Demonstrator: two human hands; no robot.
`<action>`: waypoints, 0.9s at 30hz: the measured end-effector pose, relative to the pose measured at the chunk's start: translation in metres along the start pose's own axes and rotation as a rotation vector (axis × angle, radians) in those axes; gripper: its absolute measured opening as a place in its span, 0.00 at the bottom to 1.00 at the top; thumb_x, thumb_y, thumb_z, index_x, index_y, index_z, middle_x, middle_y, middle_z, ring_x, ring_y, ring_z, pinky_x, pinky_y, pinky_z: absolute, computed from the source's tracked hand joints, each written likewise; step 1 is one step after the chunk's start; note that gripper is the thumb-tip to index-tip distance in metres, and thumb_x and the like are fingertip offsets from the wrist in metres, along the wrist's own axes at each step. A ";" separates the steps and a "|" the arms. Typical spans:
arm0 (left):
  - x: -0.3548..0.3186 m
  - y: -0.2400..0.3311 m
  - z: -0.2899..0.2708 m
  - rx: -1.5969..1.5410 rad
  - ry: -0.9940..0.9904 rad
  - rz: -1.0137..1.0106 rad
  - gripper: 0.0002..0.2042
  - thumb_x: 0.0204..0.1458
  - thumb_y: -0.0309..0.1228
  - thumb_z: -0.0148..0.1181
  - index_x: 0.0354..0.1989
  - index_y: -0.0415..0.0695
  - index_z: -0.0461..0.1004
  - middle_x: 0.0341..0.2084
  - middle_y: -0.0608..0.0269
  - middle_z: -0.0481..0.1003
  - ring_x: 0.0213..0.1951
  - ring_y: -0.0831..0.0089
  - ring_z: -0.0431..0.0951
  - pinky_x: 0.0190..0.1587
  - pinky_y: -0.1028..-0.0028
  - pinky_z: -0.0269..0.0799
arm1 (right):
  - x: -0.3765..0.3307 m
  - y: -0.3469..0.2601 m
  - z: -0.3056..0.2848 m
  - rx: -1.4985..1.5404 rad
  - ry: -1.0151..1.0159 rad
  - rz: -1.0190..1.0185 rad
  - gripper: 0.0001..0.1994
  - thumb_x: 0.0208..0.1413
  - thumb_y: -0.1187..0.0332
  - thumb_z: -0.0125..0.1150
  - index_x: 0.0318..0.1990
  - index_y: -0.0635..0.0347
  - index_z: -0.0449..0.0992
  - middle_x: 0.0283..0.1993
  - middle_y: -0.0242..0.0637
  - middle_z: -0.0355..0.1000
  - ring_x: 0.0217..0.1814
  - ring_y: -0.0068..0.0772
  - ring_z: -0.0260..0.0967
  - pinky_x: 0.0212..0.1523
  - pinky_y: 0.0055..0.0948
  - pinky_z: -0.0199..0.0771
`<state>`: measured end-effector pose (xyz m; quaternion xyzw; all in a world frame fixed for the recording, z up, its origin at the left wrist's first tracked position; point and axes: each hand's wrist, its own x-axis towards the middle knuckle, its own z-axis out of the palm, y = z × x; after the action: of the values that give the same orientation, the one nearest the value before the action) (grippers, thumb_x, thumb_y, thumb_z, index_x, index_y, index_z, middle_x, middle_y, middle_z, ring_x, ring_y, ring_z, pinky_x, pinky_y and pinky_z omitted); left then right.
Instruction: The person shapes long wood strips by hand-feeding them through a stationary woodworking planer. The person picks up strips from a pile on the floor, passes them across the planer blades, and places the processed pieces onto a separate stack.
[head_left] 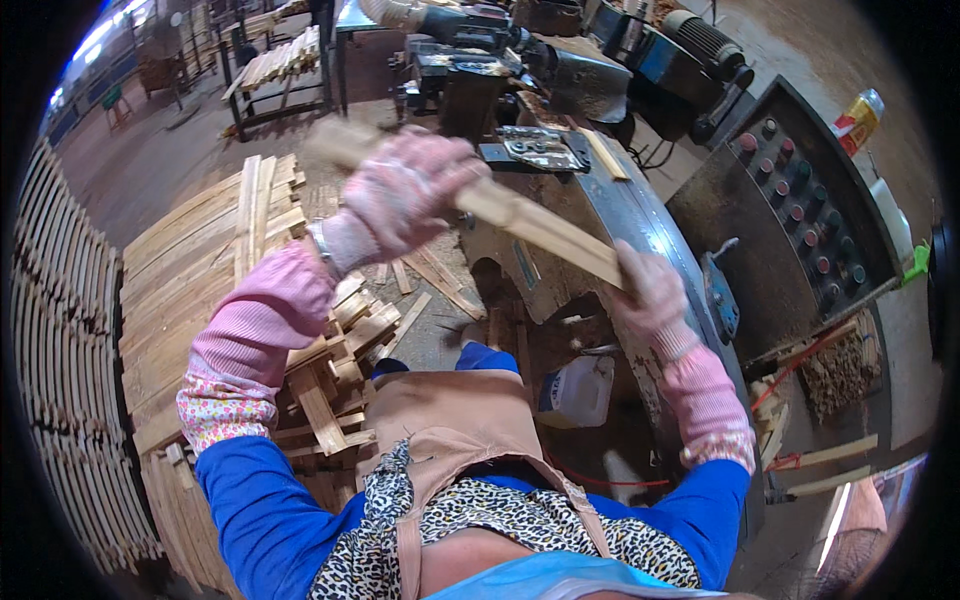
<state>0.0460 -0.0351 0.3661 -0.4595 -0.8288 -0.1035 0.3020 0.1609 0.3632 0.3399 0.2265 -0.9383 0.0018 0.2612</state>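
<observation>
A wood strip (500, 210) is held up in the air in front of the person, slanting from upper left down to the right, above the machine (640, 230). The left hand (410, 190), gloved, is clenched around its upper part; the right hand (645, 290), also gloved, grasps its lower end. The strip looks blurred near the left hand. Judging by how things lie, much is done and much is left: a stack (200, 260) of long strips sits neatly at the left, with a looser heap of short offcuts (330, 380) beside the person's apron. A control panel (800, 220) with red buttons stands at the right, and a white jug (580, 390) rests on the floor below
</observation>
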 end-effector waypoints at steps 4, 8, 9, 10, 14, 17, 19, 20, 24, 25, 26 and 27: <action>-0.077 -0.061 0.015 0.072 -0.007 -0.515 0.36 0.45 0.35 0.72 0.65 0.46 0.67 0.63 0.47 0.69 0.66 0.51 0.67 0.69 0.58 0.64 | -0.129 0.002 -0.057 -0.072 -0.128 0.596 0.35 0.51 0.67 0.68 0.69 0.58 0.66 0.51 0.52 0.75 0.52 0.54 0.74 0.55 0.44 0.74; -0.152 -0.098 -0.004 0.200 -0.565 -1.209 0.33 0.49 0.46 0.66 0.63 0.45 0.67 0.58 0.44 0.70 0.65 0.49 0.68 0.63 0.56 0.67 | -0.201 0.018 -0.069 -0.264 -0.269 0.952 0.33 0.54 0.60 0.65 0.70 0.45 0.64 0.47 0.51 0.76 0.51 0.57 0.74 0.53 0.48 0.75; -0.178 -0.108 0.003 0.241 -0.506 -1.222 0.33 0.49 0.46 0.65 0.63 0.46 0.67 0.57 0.44 0.70 0.63 0.49 0.70 0.62 0.55 0.68 | -0.200 0.030 -0.063 -0.081 -0.174 0.964 0.32 0.56 0.57 0.64 0.69 0.41 0.64 0.49 0.52 0.76 0.52 0.59 0.74 0.53 0.49 0.75; -0.211 -0.118 0.019 0.282 -0.450 -1.246 0.32 0.50 0.47 0.63 0.64 0.47 0.67 0.56 0.44 0.70 0.62 0.48 0.71 0.61 0.54 0.69 | -0.179 0.035 -0.056 -0.135 -0.210 0.983 0.32 0.56 0.57 0.64 0.69 0.40 0.64 0.49 0.53 0.77 0.52 0.60 0.74 0.53 0.50 0.75; -0.223 -0.126 0.027 0.233 -0.496 -1.316 0.32 0.52 0.44 0.60 0.67 0.52 0.65 0.56 0.45 0.69 0.59 0.47 0.73 0.60 0.53 0.71 | -0.095 0.081 -0.002 -0.081 0.001 0.859 0.31 0.55 0.57 0.62 0.69 0.38 0.64 0.51 0.51 0.77 0.53 0.60 0.75 0.54 0.51 0.75; -0.221 -0.131 0.031 0.240 -0.506 -1.354 0.32 0.53 0.42 0.57 0.69 0.54 0.63 0.57 0.46 0.69 0.60 0.47 0.72 0.59 0.51 0.71 | -0.031 0.119 0.051 -0.086 0.131 0.848 0.32 0.54 0.56 0.62 0.69 0.40 0.65 0.56 0.49 0.77 0.56 0.56 0.75 0.58 0.50 0.74; -0.214 -0.128 0.028 0.251 -0.512 -1.355 0.30 0.54 0.42 0.56 0.69 0.54 0.63 0.57 0.48 0.69 0.61 0.47 0.72 0.59 0.51 0.71 | 0.006 0.135 0.074 -0.001 0.155 0.857 0.33 0.53 0.55 0.62 0.69 0.42 0.65 0.60 0.46 0.75 0.60 0.54 0.74 0.60 0.48 0.73; -0.206 -0.126 0.031 0.244 -0.507 -1.340 0.30 0.55 0.41 0.56 0.68 0.54 0.64 0.58 0.49 0.69 0.61 0.48 0.72 0.59 0.51 0.71 | 0.012 0.152 0.082 0.049 0.175 0.889 0.33 0.53 0.54 0.63 0.69 0.42 0.66 0.62 0.45 0.74 0.61 0.53 0.73 0.60 0.47 0.73; -0.214 -0.119 0.017 0.277 -0.519 -1.398 0.28 0.56 0.41 0.56 0.67 0.53 0.65 0.57 0.49 0.70 0.61 0.48 0.72 0.60 0.50 0.71 | 0.032 0.120 0.060 0.119 -0.138 0.853 0.30 0.55 0.52 0.61 0.68 0.36 0.68 0.56 0.49 0.77 0.59 0.56 0.74 0.60 0.47 0.73; -0.215 -0.120 0.017 0.282 -0.505 -1.386 0.28 0.56 0.40 0.56 0.67 0.53 0.66 0.57 0.49 0.70 0.61 0.48 0.72 0.60 0.51 0.71 | 0.012 0.109 0.049 0.004 -0.137 0.861 0.30 0.56 0.51 0.61 0.68 0.35 0.68 0.54 0.50 0.78 0.58 0.57 0.74 0.59 0.48 0.73; -0.215 -0.121 0.019 0.284 -0.496 -1.373 0.28 0.56 0.40 0.57 0.67 0.53 0.66 0.57 0.49 0.70 0.61 0.48 0.73 0.60 0.51 0.71 | -0.013 0.101 0.040 -0.114 -0.141 0.871 0.29 0.56 0.50 0.61 0.67 0.34 0.68 0.52 0.52 0.78 0.57 0.58 0.74 0.58 0.49 0.73; -0.214 -0.122 0.026 0.278 -0.489 -1.356 0.27 0.56 0.39 0.57 0.66 0.53 0.66 0.56 0.48 0.70 0.61 0.48 0.73 0.60 0.52 0.71 | -0.046 0.097 0.027 -0.022 -0.061 0.833 0.29 0.57 0.49 0.62 0.67 0.34 0.69 0.50 0.52 0.78 0.56 0.57 0.74 0.57 0.50 0.73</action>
<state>0.0197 -0.2409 0.2313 0.1869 -0.9802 -0.0561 0.0334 0.1414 0.4661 0.3055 -0.1752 -0.9571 0.0905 0.2124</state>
